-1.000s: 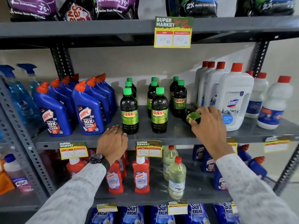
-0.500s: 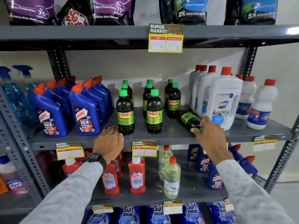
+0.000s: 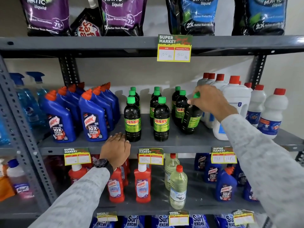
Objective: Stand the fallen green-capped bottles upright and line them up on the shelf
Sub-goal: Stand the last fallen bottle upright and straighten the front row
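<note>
Several dark green-capped Sunny bottles stand in three rows on the middle grey shelf [image 3: 164,143]. The front left one [image 3: 132,120] and the front middle one [image 3: 161,122] are upright. My right hand [image 3: 212,101] grips the neck of another green-capped bottle [image 3: 191,119] at the front of the right row. That bottle is nearly upright, leaning a little to the right, its base on the shelf. My left hand [image 3: 116,148] rests flat on the shelf's front edge, just left of the front left bottle, holding nothing.
Blue Harpic bottles [image 3: 93,119] stand left of the green-capped ones, and white red-capped bottles [image 3: 236,104] close on the right. Price tags [image 3: 151,156] hang on the shelf edge. Red bottles and clear bottles fill the shelf below; pouches sit above.
My right hand has lifted the fallen bottle from lying on the shelf to nearly upright. The left hand has stayed on the shelf edge.
</note>
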Demonstrator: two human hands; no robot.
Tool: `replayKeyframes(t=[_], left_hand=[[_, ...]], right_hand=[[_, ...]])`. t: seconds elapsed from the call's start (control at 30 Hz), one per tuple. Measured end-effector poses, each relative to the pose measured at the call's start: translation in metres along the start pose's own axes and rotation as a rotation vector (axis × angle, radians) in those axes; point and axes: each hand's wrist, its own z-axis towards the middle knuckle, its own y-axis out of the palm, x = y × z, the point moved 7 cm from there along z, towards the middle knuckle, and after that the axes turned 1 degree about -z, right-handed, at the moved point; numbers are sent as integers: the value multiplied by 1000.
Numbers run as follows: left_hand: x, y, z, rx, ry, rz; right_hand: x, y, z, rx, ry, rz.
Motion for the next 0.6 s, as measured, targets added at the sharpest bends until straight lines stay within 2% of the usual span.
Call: replayKeyframes(t=[0.1, 0.2, 0.4, 0.6], left_hand=[[-1, 2, 1, -11, 1, 17], [-1, 3, 1, -3, 16, 20], [-1, 2, 0, 2, 10, 4], [-2, 3, 1, 8, -3, 10]], right_hand=[[-1, 19, 15, -87, 20, 23], [-2, 33, 21, -105, 15, 15], [-1, 42, 17, -46, 1, 15], [7, 43, -6, 88, -23, -4]])
